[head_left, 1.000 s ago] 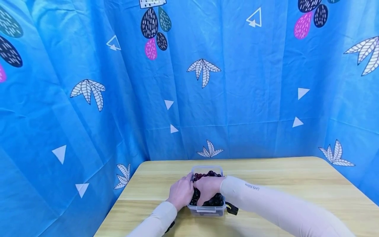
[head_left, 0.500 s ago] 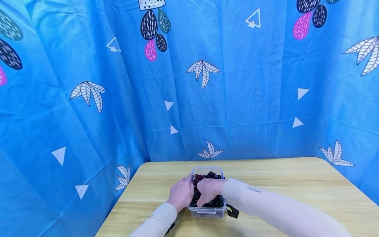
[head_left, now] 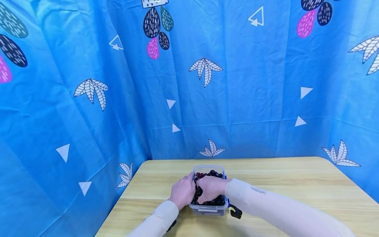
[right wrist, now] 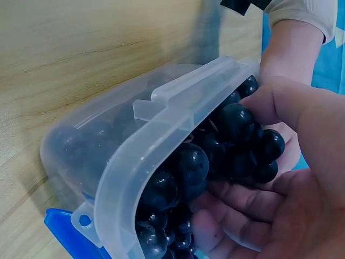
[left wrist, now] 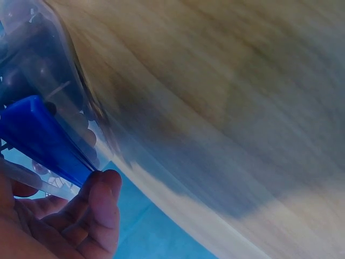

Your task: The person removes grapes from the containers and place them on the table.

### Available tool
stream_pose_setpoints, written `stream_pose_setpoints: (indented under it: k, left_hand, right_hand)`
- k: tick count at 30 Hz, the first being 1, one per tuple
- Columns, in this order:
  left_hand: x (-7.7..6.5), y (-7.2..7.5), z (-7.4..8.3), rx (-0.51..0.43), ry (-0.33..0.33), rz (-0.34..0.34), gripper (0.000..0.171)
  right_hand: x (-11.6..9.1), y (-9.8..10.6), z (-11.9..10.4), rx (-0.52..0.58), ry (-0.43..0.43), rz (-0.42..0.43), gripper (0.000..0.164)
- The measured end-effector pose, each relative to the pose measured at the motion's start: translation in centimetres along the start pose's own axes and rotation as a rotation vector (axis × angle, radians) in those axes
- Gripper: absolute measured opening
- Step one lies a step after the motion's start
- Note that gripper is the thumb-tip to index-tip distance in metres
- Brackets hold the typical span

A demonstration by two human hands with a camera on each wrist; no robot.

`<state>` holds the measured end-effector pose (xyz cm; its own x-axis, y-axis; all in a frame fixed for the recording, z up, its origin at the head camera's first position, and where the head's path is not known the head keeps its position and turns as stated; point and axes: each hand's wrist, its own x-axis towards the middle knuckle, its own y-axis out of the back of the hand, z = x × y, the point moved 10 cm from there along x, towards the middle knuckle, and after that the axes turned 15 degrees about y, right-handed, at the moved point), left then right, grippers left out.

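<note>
A clear plastic container [head_left: 208, 208] filled with dark grapes [head_left: 219, 200] stands on the table, its top uncovered. My left hand [head_left: 183, 191] holds its left side; in the left wrist view, the curled fingertips [left wrist: 105, 194] touch the end of a blue latch [left wrist: 46, 140]. Over the middle of the container, my right hand [head_left: 211, 188] reaches in among the fruit. The right wrist view has its thumb [right wrist: 264, 102] and curled fingers [right wrist: 242, 199] around a bunch of dark grapes [right wrist: 237, 127], inside the frosted rim [right wrist: 161, 132]. Whether the bunch is lifted, I cannot tell.
A light wooden table [head_left: 266, 171] lies under everything, with a blue patterned curtain [head_left: 251, 98] behind it and at the sides. A black strap end [head_left: 236, 211] hangs near the right wrist. Another blue latch [right wrist: 73, 234] sticks out from the container's side.
The right hand has shifted slightly over the grapes. The left hand keeps its hold on the container's left side. The whole head view has moved a little.
</note>
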<state>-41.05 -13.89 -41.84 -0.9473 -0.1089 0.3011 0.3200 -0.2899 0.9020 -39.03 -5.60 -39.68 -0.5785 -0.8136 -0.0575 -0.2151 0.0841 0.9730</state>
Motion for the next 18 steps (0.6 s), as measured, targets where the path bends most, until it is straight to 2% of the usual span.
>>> stream_pose_setpoints:
  k: [10, 14, 18]
  left_hand:
    - [0.1, 0.0, 0.1, 0.004, -0.004, -0.019, 0.042]
    - [0.2, -0.1, 0.0, 0.01, -0.012, -0.018, 0.043]
    - [0.3, -0.2, -0.1, 0.009, -0.02, -0.012, 0.043]
  right_hand:
    - [-0.4, 1.3, -1.1, 0.044, 0.09, 0.089, 0.019]
    - [-0.9, 1.8, -1.2, 0.068, 0.091, 0.109, 0.021]
    - [-1.4, 2.5, -0.8, 0.092, 0.08, 0.135, 0.03]
